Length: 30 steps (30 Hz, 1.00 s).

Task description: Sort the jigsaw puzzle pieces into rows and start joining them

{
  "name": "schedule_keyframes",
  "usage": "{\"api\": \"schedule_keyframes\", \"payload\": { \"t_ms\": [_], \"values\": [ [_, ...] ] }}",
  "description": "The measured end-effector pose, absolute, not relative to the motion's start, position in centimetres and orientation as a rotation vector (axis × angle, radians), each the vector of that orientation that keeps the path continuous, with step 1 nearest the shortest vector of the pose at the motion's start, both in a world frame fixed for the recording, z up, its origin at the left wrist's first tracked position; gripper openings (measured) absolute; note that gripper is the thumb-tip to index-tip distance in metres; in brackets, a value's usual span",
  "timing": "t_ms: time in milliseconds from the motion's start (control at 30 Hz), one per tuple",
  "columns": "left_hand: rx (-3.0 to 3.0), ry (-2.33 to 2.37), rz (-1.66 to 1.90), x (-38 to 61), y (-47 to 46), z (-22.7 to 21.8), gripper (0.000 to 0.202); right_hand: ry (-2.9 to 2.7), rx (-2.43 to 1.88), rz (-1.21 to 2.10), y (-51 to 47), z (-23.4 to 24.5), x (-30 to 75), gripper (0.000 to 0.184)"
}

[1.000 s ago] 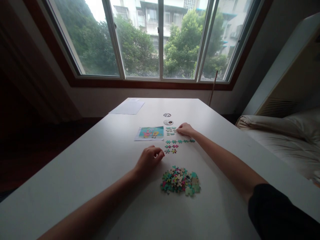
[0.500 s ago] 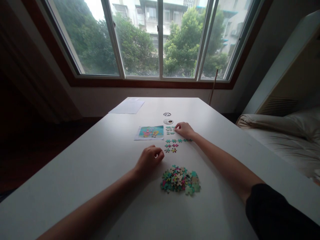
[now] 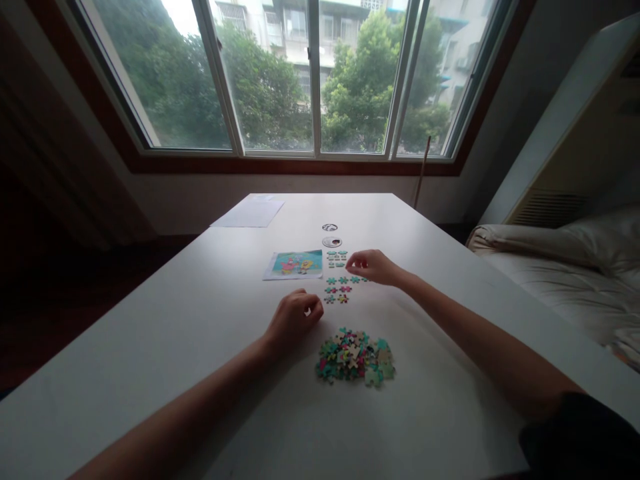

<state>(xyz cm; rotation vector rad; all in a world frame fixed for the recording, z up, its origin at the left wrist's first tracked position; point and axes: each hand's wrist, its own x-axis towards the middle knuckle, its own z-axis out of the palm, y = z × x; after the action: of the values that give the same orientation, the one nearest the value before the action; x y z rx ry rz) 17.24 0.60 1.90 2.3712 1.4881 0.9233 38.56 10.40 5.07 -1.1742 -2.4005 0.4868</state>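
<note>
My left hand [image 3: 296, 315] rests on the table with its fingers curled and thumb against them, left of the lower rows of puzzle pieces. Whatever those fingers may hold is hidden. My right hand [image 3: 376, 267] reaches over the right side of the sorted pieces, thumb and fingertips brought close together; anything between them is too small to make out. Several teal puzzle pieces [image 3: 337, 256] lie at its fingertips. Nearer to me are spaced rows of teal and pink pieces [image 3: 338, 289]. A heap of mixed puzzle pieces [image 3: 354, 358] lies between my forearms.
Left of the sorted pieces lies a cartoon picture sheet [image 3: 294, 265]. Two round flat discs, one behind the other [image 3: 331, 242], lie farther back. A white paper [image 3: 247, 213] is at the far left of the white table [image 3: 165, 333]. A pale sofa [image 3: 545, 267] stands at right.
My right hand has come slightly nearer to me, off the back row of teal pieces. My left hand keeps its curled pose. The view has shifted a little.
</note>
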Motion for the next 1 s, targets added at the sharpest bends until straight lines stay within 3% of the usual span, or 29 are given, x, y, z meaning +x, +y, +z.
{"api": "schedule_keyframes", "payload": {
  "t_ms": [167,267,600,867,1000],
  "values": [
    [2.404,1.441,0.912,17.6,0.3,2.0,0.021,-2.751,-0.803,1.083,4.5,6.8,42.0,0.024],
    [2.400,1.437,0.923,17.7,0.3,1.9,0.022,-2.791,-0.735,1.195,2.3,6.7,43.1,0.029],
    [2.370,1.429,0.980,17.8,0.3,1.9,0.024,-2.792,-0.837,1.173,1.4,4.9,43.1,0.026],
    [2.364,1.256,0.987,18.8,-0.9,2.5,0.021,-2.673,-0.832,1.284,1.4,5.5,43.0,0.014],
    [2.400,1.080,0.927,19.6,-2.0,3.3,0.018,-2.481,-0.804,0.906,1.1,5.3,42.1,0.013]
  ]
}}
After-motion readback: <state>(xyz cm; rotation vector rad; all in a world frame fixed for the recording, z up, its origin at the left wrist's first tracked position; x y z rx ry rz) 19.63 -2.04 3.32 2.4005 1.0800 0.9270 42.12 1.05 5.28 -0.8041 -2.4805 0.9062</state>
